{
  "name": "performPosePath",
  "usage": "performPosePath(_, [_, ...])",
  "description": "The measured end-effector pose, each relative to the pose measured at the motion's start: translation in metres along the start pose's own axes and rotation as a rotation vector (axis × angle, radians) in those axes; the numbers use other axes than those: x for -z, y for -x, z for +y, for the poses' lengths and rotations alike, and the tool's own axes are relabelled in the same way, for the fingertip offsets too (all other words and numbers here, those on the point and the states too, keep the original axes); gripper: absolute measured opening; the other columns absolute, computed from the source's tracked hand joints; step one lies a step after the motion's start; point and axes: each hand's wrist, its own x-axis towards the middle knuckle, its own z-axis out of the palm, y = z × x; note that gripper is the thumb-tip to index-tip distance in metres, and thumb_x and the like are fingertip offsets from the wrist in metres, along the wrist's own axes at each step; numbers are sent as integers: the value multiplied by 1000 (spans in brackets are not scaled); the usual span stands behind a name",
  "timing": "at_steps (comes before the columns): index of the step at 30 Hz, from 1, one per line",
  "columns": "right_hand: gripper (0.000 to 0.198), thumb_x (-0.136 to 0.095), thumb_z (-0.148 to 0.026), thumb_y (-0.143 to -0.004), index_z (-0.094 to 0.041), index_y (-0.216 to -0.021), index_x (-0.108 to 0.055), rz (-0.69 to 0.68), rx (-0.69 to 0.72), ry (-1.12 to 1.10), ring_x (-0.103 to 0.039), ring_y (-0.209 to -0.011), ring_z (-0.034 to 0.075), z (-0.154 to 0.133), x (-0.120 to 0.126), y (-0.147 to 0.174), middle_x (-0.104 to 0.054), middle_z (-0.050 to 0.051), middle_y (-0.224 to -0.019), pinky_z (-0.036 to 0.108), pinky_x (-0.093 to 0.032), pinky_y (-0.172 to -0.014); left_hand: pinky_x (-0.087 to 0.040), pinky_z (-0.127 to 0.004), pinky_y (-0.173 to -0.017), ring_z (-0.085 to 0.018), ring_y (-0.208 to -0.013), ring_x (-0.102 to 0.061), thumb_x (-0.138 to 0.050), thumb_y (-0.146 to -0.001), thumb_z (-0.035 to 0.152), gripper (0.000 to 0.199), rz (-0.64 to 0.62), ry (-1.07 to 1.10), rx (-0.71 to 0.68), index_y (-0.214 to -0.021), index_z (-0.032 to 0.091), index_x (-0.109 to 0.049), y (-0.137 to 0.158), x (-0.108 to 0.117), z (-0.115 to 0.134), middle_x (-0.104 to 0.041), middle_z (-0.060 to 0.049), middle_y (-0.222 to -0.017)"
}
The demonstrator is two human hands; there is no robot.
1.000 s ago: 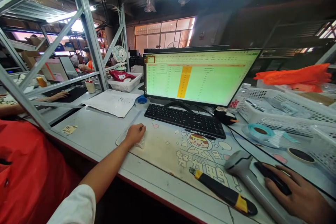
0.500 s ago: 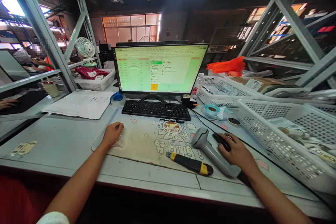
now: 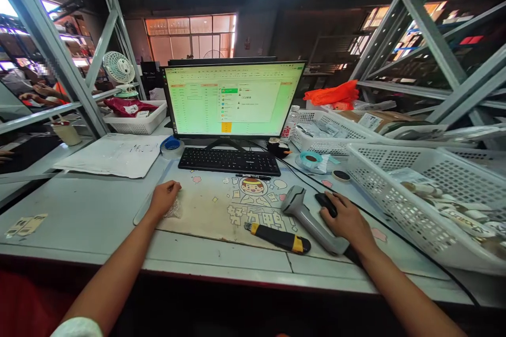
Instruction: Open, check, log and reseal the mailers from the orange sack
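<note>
On the right of the beige printed desk mat (image 3: pixel 201 205), your right hand (image 3: pixel 350 221) curves over and holds the black plastic mouse (image 3: pixel 326 204), close beside the grey handheld scanner (image 3: pixel 312 224); small strokes clear of it should work best. Your left hand (image 3: pixel 163 200) is loosely curled at a clear, crinkled plastic packet (image 3: pixel 174 210), and whether it grips that I cannot tell. The white tabletop (image 3: pixel 79 205) carries a lit black-framed monitor (image 3: pixel 193 113), between grey metal racks (image 3: pixel 430 37) in a dim room (image 3: pixel 292 31).
</note>
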Motion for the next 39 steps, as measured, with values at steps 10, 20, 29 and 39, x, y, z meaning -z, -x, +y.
performPosePath(10, [48,-46,-43,-92,-16,-129,-61,-10,11,-97,-63,-116,35,-12,13,1,-65,18,-127,50,-54,-99,-50,-31,-82,-24,-89,-70,-49,-87,49,39,48,8,56,-82,21,-75,4,2,3,-79,-5,-88])
performPosePath(20, [45,-46,-43,-95,-21,-131,-63,2,11,-59,-65,-112,33,-10,10,0,-62,15,-133,51,-57,-96,-50,-32,-82,-25,-91,-71,-47,-87,50,40,56,9,11,-81,21,-75,2,2,2,-80,-6,-90])
performPosePath(29, [42,-44,-40,-97,-20,-128,-64,1,24,-56,-66,-112,32,-9,10,0,-61,15,-135,50,-58,-96,-51,-34,-81,-26,-88,-71,-49,-85,53,40,58,56,11,-76,22,-73,0,1,1,-79,-6,-86])
performPosePath(39, [51,-41,-48,-94,-18,-127,-66,-22,1,-81,-66,-113,35,-2,0,-3,-62,18,-135,53,-57,-98,-48,-32,-77,-24,-81,-67,-56,-81,50,36,90,165,47,-72,20,-74,5,2,12,-75,-5,-78])
